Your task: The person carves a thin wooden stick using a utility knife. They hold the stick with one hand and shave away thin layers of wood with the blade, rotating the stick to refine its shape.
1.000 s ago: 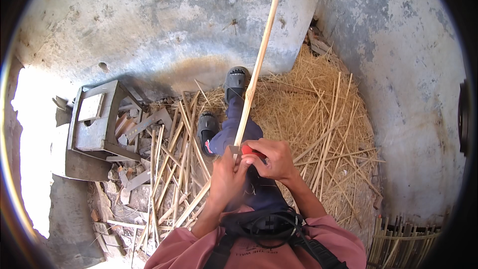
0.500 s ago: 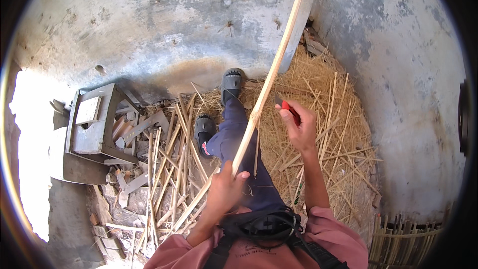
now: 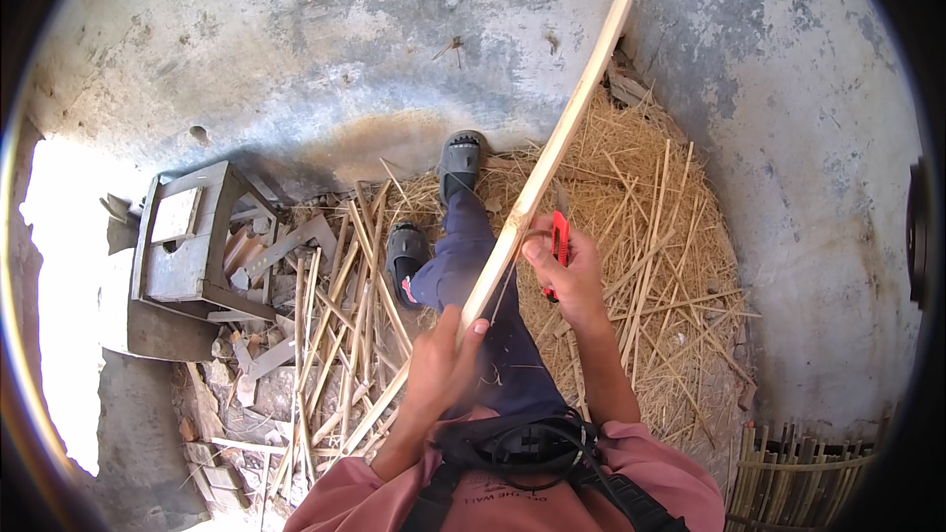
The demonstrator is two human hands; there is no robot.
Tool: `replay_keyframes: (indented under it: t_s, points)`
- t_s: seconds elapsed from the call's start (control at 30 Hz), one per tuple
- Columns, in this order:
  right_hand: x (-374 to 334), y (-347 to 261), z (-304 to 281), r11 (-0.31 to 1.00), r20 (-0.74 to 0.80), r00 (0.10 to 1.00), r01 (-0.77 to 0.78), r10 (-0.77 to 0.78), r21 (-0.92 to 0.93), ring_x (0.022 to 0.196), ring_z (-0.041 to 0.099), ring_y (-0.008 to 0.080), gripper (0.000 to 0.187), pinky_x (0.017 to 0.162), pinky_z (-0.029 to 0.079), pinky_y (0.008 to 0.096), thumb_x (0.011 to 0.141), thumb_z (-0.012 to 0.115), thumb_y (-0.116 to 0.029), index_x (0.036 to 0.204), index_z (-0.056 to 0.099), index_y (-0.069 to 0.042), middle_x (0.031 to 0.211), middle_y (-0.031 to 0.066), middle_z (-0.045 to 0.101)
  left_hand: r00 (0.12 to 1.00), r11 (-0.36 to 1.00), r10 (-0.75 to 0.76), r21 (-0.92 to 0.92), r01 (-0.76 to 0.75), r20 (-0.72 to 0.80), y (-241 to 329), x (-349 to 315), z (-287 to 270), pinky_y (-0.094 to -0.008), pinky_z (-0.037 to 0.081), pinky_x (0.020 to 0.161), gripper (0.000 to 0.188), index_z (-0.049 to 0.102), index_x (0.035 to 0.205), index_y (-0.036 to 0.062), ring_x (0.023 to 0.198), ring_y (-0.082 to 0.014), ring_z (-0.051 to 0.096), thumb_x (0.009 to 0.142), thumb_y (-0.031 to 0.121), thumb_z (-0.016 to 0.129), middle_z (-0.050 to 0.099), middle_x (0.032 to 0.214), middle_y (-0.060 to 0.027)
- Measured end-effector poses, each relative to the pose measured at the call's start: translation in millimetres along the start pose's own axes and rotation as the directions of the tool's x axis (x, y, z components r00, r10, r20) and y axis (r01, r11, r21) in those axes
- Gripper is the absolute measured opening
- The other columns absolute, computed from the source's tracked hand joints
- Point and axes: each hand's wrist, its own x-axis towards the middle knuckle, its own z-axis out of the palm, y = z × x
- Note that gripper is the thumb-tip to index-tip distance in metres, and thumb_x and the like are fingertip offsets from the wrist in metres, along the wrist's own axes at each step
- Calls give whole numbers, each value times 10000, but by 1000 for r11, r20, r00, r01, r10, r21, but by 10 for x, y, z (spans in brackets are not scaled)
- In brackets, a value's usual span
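Left hand [image 3: 439,360], nearest the body: fingers curled around the lower part of a pale wooden strip [image 3: 552,166], thumb along its right side. Right hand [image 3: 572,273], slightly farther out: forearm raised, fingers closed about a red cutter [image 3: 560,239], thumb close beside the strip (a thin dark sliver [image 3: 505,290] hangs there). The strip, long and narrow with one knobbly joint, slants in the air toward the floor's far right corner, where straw [image 3: 603,143] lies heaped.
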Motion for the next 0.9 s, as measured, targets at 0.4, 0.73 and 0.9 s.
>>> replay_keyframes:
  t_s: [0.4,0.73,0.9]
  points:
    - [16,18,-238,990,56,993,-108,103,90,537,475,31,186,520,370,223,963,791,-150,1042,705,-6,864,89,730,1000,999,-3,43,4,-6,-123,1,2,-587,460,579,329,529,986,23,681,-536,638,1059,312,669,629,696,-291]
    - [222,-14,-777,576,-274,835,61,-478,-815,809,676,95,334,716,495,261,1049,709,-237,1316,723,-37,1072,50,795,998,998,-60,-17,60,33,-113,-3,-198,-514,465,619,332,554,957,-3,689,-487,643,1081,294,633,620,703,-253]
    - [87,-96,-518,914,-259,933,137,-248,-382,883,685,87,452,759,525,265,1036,729,-210,1430,637,-8,1145,80,797,988,984,-91,-142,109,129,-191,-34,-183,-446,451,622,328,564,949,-13,621,-349,578,1082,280,626,573,696,-215]
